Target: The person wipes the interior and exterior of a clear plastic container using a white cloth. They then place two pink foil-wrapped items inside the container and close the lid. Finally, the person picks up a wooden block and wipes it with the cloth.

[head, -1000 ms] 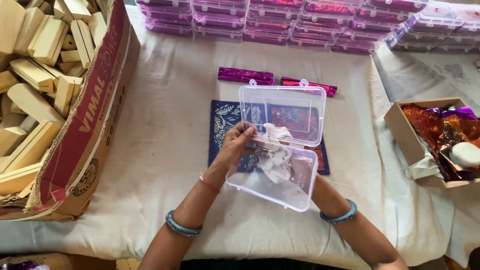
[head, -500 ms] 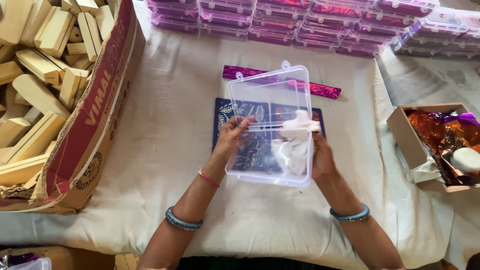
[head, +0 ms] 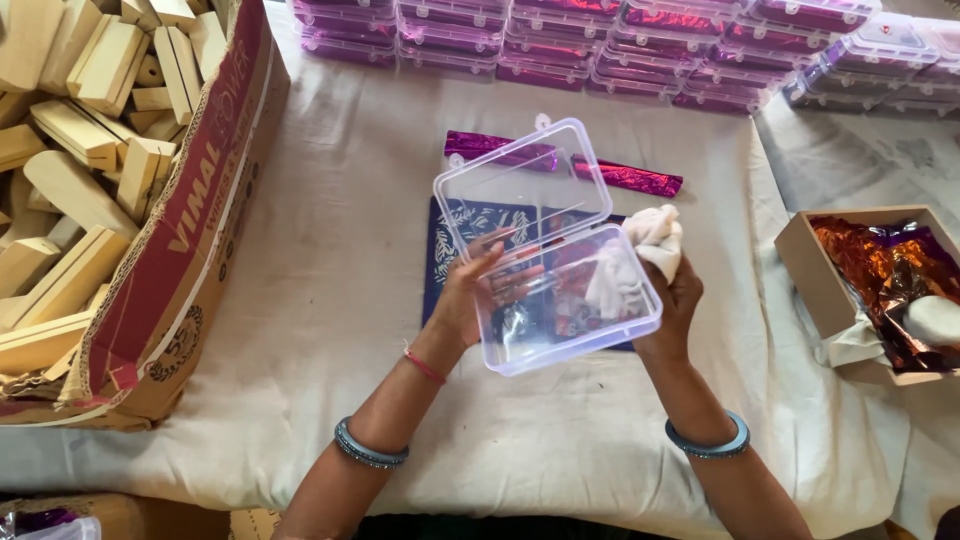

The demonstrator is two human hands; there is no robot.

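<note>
White-clothed table; clear box in left-hand grip, right hand clutching cloth.

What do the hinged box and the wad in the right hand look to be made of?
Hinged box: clear, glossy hard plastic by the look; the fingers and dark mat show through it. Wad in the right hand: soft white cloth, probably cotton, matte and crumpled into folds.

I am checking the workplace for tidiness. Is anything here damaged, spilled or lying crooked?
Mostly tidy. The big cardboard box of wooden blocks has a bent, sagging wall. The left hand holds the clear plastic box, lid open; the right hand grips a white cloth. Nothing spilled.
</note>
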